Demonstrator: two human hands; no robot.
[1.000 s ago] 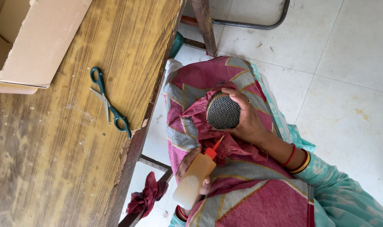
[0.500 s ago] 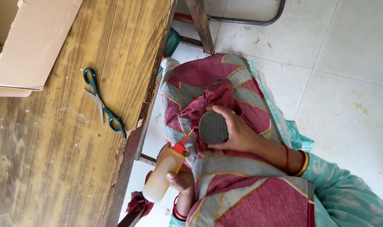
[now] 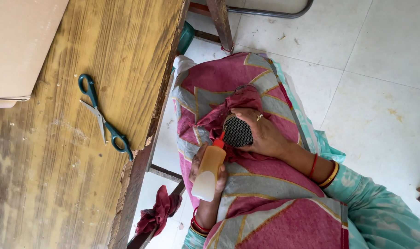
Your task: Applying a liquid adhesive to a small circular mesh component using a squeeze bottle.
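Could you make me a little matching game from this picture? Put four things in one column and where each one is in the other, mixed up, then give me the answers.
Things:
1. scissors
2. squeeze bottle
3. round black mesh piece
4. cardboard box

Places:
A. held in the right hand, against dark red cloth on the lap
B. at the top left corner of the wooden table
C. lying flat near the table's edge
D. held in the left hand, red nozzle pointing at the mesh

Pairs: 1-C, 2-D, 3-A, 4-B
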